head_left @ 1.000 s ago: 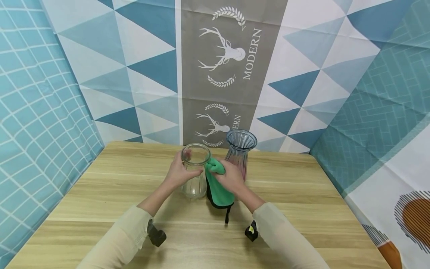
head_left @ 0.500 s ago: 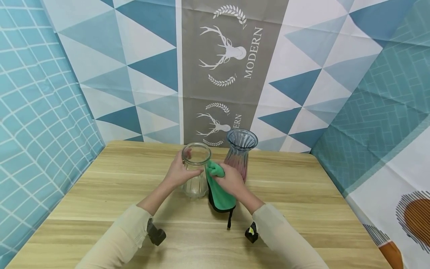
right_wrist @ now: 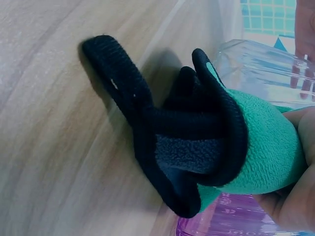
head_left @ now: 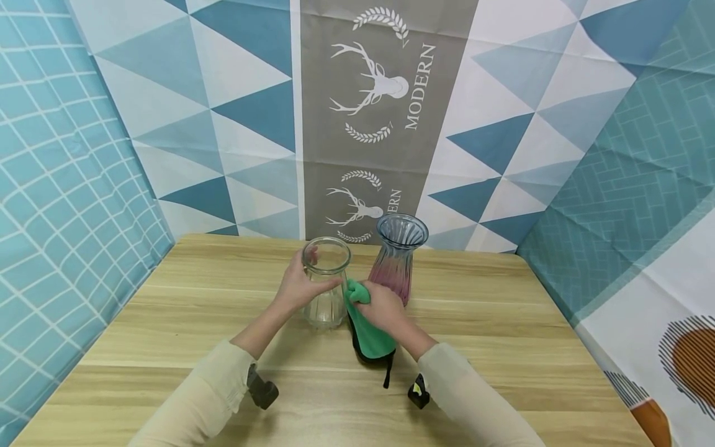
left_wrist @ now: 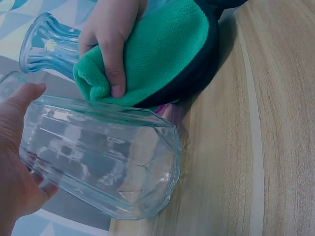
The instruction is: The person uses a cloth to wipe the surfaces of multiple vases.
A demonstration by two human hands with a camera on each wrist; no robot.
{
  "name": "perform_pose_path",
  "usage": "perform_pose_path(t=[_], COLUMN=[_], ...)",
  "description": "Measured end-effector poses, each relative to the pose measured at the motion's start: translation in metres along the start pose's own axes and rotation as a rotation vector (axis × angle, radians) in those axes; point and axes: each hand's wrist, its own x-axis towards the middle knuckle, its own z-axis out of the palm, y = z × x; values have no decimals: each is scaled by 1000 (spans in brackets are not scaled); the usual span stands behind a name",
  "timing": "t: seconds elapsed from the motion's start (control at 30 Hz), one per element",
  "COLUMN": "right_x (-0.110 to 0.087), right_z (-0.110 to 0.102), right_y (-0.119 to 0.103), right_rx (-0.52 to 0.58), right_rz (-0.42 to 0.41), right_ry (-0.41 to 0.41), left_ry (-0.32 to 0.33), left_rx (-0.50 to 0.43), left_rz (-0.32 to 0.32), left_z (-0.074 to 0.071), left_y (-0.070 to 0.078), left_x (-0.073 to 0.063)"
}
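A clear ribbed glass vase [head_left: 325,310] stands upright on the wooden table. My left hand [head_left: 296,285] grips it round the neck from the left, the thumb in front. In the left wrist view, the thumb and fingers straddle the clear vase [left_wrist: 103,152]. My right hand [head_left: 385,307] holds a bunched green cloth [head_left: 373,338] with dark trim and a loop against the vase's right side. In the right wrist view, the cloth [right_wrist: 270,147] shows a dark grey inner side. Behind the right hand stands a second glass vase [head_left: 393,267], blue at the top and pink below.
The wooden table [head_left: 475,347] spreads on both sides and in front of the hands. Patterned sheets [head_left: 385,149] hang behind and beside it. A small black device [head_left: 261,390] is at the left cuff, and another black device [head_left: 418,391] at the right.
My right hand has slid slightly downward along the clear vase's side with the cloth, whose loop now hangs lower. More of the pink vase shows. The left hand has hardly moved.
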Motion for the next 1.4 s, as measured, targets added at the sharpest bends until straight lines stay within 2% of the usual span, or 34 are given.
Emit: perform_pose_path(t=[0.13, 0.27, 0.5, 0.77, 1.03, 1.2, 1.4], right_x=[0, 0, -1, 1, 4, 5, 6], right_z=[3, 4, 0, -7, -16, -18, -17], right_y=[1, 3, 1, -5, -9, -11, -11], right_rx=[-5, 9, 40, 63, 107, 117, 122], right_rz=[4, -8, -58, -89, -145, -185, -180], right_ry=[-6, 5, 111, 166, 278, 295, 274], left_ry=[18, 38, 49, 31, 18, 6, -6], left_rx=[-3, 38, 68, 43, 9, -20, -48], left_rz=[-14, -28, -3, -3, -2, -5, -10], left_z=[3, 3, 3, 0, -1, -1, -1], left_y=[0, 2, 2, 2, 1, 0, 1], left_x=[0, -2, -2, -3, -1, -1, 0])
